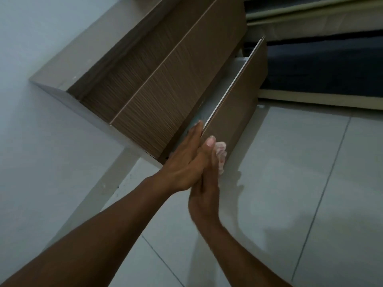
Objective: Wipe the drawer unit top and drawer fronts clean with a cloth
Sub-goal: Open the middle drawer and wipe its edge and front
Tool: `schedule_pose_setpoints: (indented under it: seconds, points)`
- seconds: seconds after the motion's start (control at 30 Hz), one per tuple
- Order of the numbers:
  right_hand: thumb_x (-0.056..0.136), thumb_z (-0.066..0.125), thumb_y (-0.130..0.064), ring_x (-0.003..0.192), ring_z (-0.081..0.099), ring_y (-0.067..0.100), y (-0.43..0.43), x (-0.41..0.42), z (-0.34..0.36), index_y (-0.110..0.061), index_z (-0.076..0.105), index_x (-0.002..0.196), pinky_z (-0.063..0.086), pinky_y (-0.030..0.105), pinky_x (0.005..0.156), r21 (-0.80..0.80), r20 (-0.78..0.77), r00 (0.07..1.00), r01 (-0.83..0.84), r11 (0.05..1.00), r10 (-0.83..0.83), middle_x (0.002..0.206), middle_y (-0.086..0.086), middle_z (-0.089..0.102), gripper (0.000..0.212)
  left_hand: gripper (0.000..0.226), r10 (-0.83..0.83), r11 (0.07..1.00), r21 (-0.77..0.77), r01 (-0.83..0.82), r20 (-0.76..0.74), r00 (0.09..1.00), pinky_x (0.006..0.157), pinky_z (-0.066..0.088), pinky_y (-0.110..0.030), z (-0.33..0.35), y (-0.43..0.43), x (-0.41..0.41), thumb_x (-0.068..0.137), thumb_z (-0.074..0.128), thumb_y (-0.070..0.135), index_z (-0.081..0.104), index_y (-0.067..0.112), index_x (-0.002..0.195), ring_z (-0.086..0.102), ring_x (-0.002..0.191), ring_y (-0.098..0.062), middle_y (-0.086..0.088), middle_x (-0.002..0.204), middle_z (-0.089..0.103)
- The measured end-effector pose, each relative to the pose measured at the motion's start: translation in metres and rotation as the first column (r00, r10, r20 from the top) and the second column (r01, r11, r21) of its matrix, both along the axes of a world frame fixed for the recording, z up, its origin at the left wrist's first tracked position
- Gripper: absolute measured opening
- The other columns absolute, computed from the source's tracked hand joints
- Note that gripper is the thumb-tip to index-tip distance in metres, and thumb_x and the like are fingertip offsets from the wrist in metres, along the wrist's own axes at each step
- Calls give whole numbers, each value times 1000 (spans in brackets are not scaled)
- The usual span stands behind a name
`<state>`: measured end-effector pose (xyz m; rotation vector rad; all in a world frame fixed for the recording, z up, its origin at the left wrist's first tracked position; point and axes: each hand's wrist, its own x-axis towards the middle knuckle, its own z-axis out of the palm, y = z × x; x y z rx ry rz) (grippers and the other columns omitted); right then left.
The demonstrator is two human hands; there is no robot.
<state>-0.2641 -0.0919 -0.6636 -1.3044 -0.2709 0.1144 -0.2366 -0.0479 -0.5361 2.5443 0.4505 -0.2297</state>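
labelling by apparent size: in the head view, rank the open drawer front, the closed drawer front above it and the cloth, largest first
1. closed drawer front
2. open drawer front, seen at a steep angle, so unsure
3. cloth, mostly hidden by the right hand

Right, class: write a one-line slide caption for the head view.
Left hand steadies the open bottom drawer while right hand presses cloth against its front.

The single head-worn camera looks steeply down and forward from above, tilted, close over both forearms; the drawer unit (165,79) lies just beyond the fingers (198,127), tiled floor (290,183) beneath them.
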Motion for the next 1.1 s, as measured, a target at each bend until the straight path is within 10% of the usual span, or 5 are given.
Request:
schedule_pose_setpoints:
  seconds: [0.17,0.37,0.6,0.9,1.1]
  points:
    - [106,40,-26,156,11,28,0,-3,-13,-30,10,159,22,61,121,-20,237,970,-40,999,43,168,4,11,61,76,27,999,-44,-24,61,998,120,3,-33,-5,1,-4,89,12,76,-3,42,155,-1,147,4,18,166,-1]
    - [107,35,-30,156,11,16,-2,70,-1,-39,13,155,18,54,124,-68,-35,998,45,997,-48,164,-14,8,54,78,-46,998,47,43,62,997,120,2,-30,-7,2,-1,91,13,74,-5,36,157,-5,150,-1,14,167,-3]
    - [103,37,-44,157,2,21,-6,78,-4,-42,-5,155,12,56,126,-146,359,933,42,988,13,168,-7,-4,67,88,-220,951,233,204,44,974,121,-5,-27,-9,10,-4,89,12,77,-12,26,157,-18,148,1,10,166,-14]
    - [101,35,-34,156,9,14,-7,79,-16,-46,12,155,17,51,126,-10,91,996,-1,1000,2,167,-10,11,60,87,-310,891,333,309,-52,949,125,0,-39,0,13,18,90,14,75,-15,26,156,-23,148,0,11,165,-19]
    - [104,50,-23,157,-4,19,-4,133,-14,-18,11,159,7,46,127,-238,332,943,80,968,4,169,4,-2,67,91,-340,878,354,322,-12,940,124,-1,-37,-2,11,37,88,13,77,-14,24,157,-23,148,-2,10,165,-19]
